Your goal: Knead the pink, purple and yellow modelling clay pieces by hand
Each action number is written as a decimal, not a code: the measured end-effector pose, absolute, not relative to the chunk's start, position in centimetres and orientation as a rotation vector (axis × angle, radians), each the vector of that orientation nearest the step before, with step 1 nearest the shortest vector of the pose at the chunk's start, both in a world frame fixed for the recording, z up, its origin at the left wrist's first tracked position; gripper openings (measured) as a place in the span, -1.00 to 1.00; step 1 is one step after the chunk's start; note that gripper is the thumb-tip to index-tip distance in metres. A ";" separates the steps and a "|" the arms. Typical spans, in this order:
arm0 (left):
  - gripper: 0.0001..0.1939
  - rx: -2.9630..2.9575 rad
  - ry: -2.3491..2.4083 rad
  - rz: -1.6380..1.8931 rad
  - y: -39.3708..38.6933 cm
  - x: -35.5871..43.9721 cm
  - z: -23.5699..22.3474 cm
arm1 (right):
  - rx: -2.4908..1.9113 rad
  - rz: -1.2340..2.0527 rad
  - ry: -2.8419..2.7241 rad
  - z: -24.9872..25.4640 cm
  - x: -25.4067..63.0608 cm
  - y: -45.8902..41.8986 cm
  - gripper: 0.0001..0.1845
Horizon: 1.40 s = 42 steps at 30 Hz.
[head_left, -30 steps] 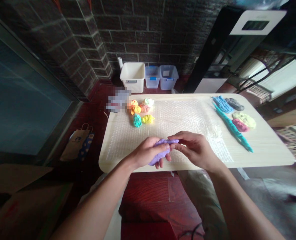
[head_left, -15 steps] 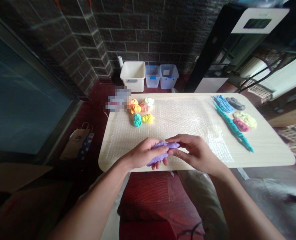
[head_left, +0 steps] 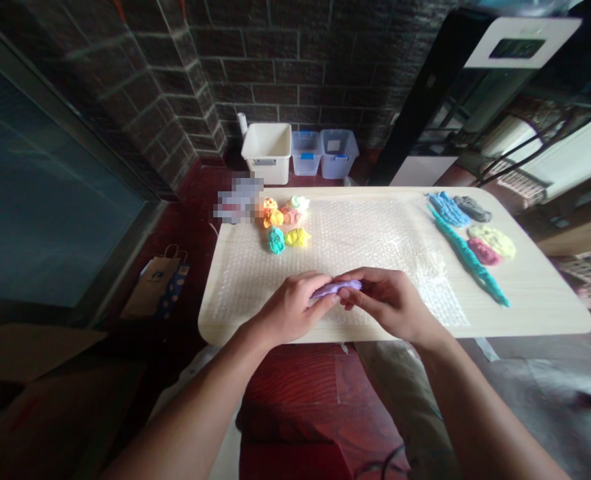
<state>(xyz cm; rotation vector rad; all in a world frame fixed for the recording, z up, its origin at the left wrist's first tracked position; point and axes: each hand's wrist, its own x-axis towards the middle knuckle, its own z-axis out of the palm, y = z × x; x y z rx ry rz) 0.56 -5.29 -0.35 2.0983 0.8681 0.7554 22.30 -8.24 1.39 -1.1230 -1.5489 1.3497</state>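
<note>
From the head camera, the soft purple lump point(head_left: 336, 287) is up in both hands, in front of the near edge of the table point(head_left: 550, 317) or just over it — I can't tell how high. It looks like clay. The left hand point(head_left: 292, 308) is curled around one end, with its thumb on the near side. The right hand point(head_left: 392, 300) has the other end in a narrow pinch between thumb and fingers. Much of the lump is hidden, so I can't see its whole shape.

The lump looks thin between the hands. If they pull apart too hard, it could stretch and snap. If the fingers squeeze too much, it could go flat or get dents. If both hands loosen, it could drop onto the bubble wrap point(head_left: 355, 233) and pick up bumps, or miss the table and land on the red floor point(head_left: 310, 393) and get dirty.

Other lumps sit well away from the hands. The yellow lump point(head_left: 298, 237) and green lump point(head_left: 276, 241) lie close together on the left side. The long teal roll point(head_left: 470, 259) lies on the right side, near the pink lump point(head_left: 484, 252). Soft bits like these may stick and mix colors if purple bumps into them — but nothing touches it now except the hands.
</note>
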 end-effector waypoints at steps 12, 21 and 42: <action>-0.79 2.389 0.888 0.725 -5.4 1.1 -0.2 | -1.125 1.364 -1.442 1.2 22.3 -7.7 -0.65; -0.76 2.163 0.871 0.660 -5.7 1.1 0.0 | -1.056 1.418 -1.433 1.1 22.6 -7.9 -0.72; -0.57 1.277 0.785 0.521 -5.1 0.3 -0.4 | -0.984 1.364 -1.541 1.1 22.0 -8.3 -0.67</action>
